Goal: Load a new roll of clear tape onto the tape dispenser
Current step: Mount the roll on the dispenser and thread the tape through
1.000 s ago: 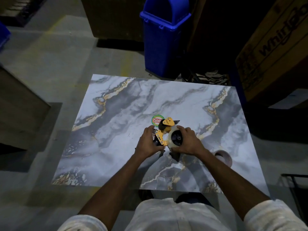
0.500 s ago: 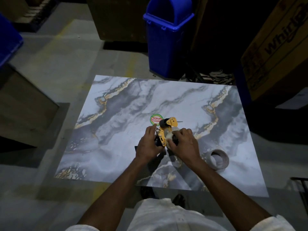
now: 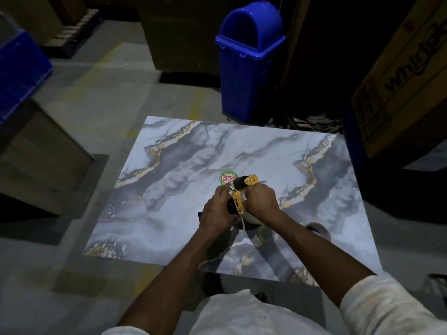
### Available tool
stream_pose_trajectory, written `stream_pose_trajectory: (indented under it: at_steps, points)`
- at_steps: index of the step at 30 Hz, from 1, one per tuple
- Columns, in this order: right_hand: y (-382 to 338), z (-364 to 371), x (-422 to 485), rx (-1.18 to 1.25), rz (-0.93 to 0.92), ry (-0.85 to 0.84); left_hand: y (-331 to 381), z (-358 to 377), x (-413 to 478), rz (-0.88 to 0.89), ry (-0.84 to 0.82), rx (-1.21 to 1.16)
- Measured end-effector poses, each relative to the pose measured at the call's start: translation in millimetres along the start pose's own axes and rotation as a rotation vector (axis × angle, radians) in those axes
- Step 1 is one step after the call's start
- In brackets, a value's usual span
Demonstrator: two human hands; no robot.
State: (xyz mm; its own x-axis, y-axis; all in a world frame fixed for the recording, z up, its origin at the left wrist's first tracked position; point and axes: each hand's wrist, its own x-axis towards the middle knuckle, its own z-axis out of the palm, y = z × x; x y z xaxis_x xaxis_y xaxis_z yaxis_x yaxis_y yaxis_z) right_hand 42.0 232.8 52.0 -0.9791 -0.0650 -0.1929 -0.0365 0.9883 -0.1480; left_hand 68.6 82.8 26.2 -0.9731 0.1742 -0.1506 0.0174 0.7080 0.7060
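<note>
a marbled tabletop [image 3: 183,165], with wide bare surface toward its left and far edges. over its middle is a yellow tape dispenser [image 3: 237,201]. the left hand [image 3: 216,213] wraps its dark handle and the right hand [image 3: 260,201] curls over the clear tape roll [image 3: 251,217] at its side. a brown ring [image 3: 320,229] lies nearer the right edge. past the far edge stands a blue bin [image 3: 249,68], its contents hidden.

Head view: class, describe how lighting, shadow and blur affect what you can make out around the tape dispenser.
Head view: dim light, the marbled table the brightest surface, the background behind the blue bin nearly black. Head view: dark shadow lies on the table beneath the left hand and right hand. Head view: tape dispenser slightly soft, tape roll mostly hidden under the right hand.
</note>
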Motion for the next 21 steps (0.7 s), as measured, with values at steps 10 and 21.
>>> stream_pose_trajectory:
  at_steps: [10,21]
  points:
    - [-6,-3,29,-0.108,-0.078,-0.018,-7,-6,19,0.034,-0.088,0.076]
    - [-22,-10,59,-0.334,-0.062,-0.296,-16,-9,25,0.088,-0.108,0.067]
